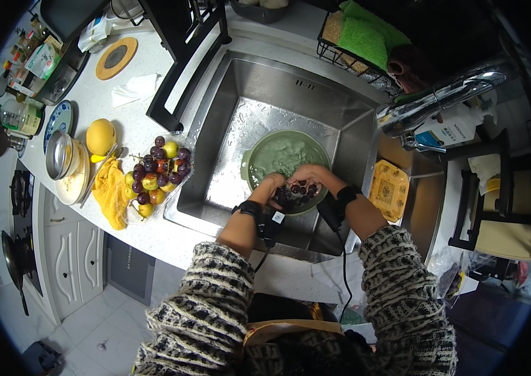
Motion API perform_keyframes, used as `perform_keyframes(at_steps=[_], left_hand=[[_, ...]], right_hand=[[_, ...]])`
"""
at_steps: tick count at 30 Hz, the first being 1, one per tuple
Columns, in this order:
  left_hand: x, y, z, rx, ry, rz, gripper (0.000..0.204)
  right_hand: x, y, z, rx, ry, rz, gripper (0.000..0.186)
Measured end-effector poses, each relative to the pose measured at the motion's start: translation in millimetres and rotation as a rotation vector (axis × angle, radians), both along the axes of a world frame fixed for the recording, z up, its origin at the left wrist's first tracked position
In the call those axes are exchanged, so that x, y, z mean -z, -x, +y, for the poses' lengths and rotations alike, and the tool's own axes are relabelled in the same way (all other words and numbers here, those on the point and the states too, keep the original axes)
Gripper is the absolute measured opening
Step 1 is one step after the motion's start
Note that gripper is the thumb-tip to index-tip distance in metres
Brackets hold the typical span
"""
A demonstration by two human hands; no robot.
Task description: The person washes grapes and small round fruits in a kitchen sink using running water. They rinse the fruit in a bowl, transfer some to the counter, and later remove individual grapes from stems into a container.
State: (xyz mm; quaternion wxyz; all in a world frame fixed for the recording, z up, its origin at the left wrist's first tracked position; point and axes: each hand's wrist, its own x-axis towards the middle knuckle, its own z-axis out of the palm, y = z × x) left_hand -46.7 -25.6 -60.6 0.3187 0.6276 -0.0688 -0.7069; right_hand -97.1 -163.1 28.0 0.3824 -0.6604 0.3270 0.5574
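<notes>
A green plastic bowl [278, 149] of water stands in the steel sink [214, 161], with dark grapes [290, 198] in its near part. My right hand [306, 177] is in the bowl, its fingers curled round some of these grapes. Beside it at the bowl's near left, my left hand [273, 187] reaches into the water against the grapes, its fingertips mostly hidden. Both wrists wear black straps with small cabled devices. On the counter at left lies a clear bag of purple grapes and mottled round fruit [150, 180].
A chrome faucet [416, 106] overhangs the sink's right. An orange tray [388, 191] sits right of the basin. A black rack [167, 94] stands behind left. A yellow cloth [110, 200], stacked bowls [58, 156] and yellow fruit [100, 135] line the left counter; a wire basket [353, 59] holds towels.
</notes>
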Motion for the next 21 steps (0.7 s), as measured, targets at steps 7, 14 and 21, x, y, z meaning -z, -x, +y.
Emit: perform_keyframes(at_steps=[7,14,21], left_hand=[[16,14,0,-0.398,-0.214,0.440,0.022],[-30,17,-5,-0.581,-0.286,0.603,0.034],[-54,24,-2,-0.691,-0.285,0.480,0.031]], right_hand=[[6,4,6,0.082,-0.043,0.207,0.028],[-1,14,6,0.587,-0.211,0.223,0.036],[9,20,9,0.662,-0.181,0.154,0.040]])
